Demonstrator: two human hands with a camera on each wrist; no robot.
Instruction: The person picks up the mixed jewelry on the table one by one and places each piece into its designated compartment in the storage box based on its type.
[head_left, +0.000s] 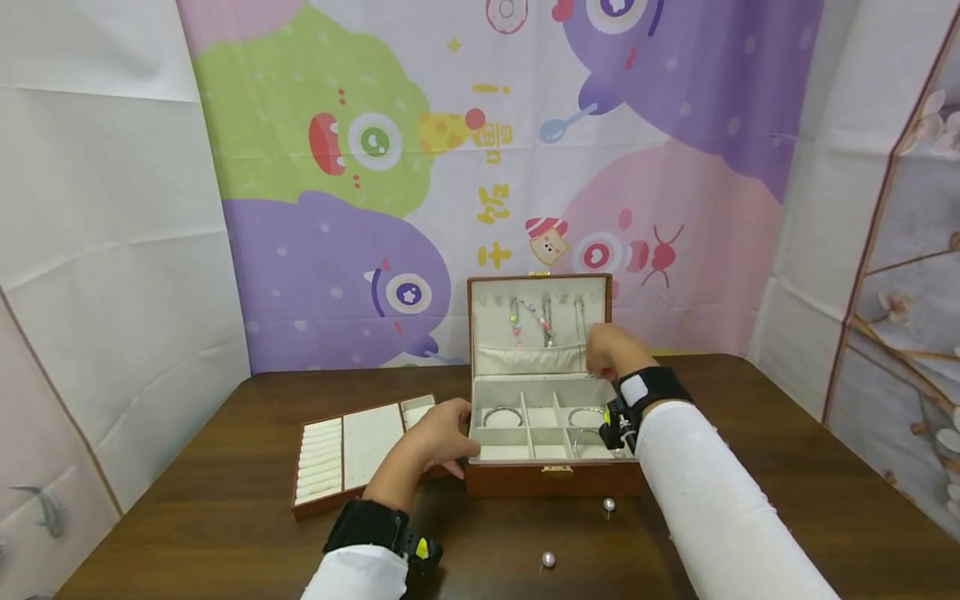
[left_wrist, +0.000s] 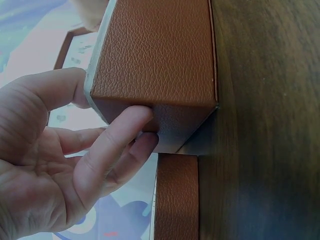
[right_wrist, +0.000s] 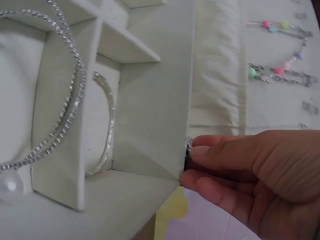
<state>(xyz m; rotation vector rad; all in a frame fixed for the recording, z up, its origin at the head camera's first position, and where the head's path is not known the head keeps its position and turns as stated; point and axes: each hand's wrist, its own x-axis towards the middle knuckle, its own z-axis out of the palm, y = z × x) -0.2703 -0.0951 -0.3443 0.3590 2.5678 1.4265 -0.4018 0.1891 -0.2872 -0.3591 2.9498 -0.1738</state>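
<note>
A brown leather jewelry box (head_left: pixel 517 481) stands with its lid up, its cream inside split into several compartments. My left hand (head_left: pixel 442 433) holds its left side, thumb at the pale rim and fingers against the brown wall (left_wrist: pixel 160 60). At the right end of the lid's fabric pocket (right_wrist: pixel 220 100), my right hand (right_wrist: pixel 240 170) pinches a small silvery part, mostly hidden by the fingertips. It appears to belong to the thin silver necklace (right_wrist: pixel 260 126) hanging from a lid hook. Necklaces with coloured beads (right_wrist: pixel 280 71) hang beside it. Silver bracelets (head_left: pixel 502 409) lie in some compartments.
A separate brown tray (head_left: pixel 372 442) with cream ring rolls (head_left: pixel 320 458) lies left of the box. Two pearl-headed pieces, one (head_left: pixel 609 505) near the box and another (head_left: pixel 548 560) closer to me, lie on the dark wooden table (head_left: pixel 195 500). A cartoon curtain hangs behind.
</note>
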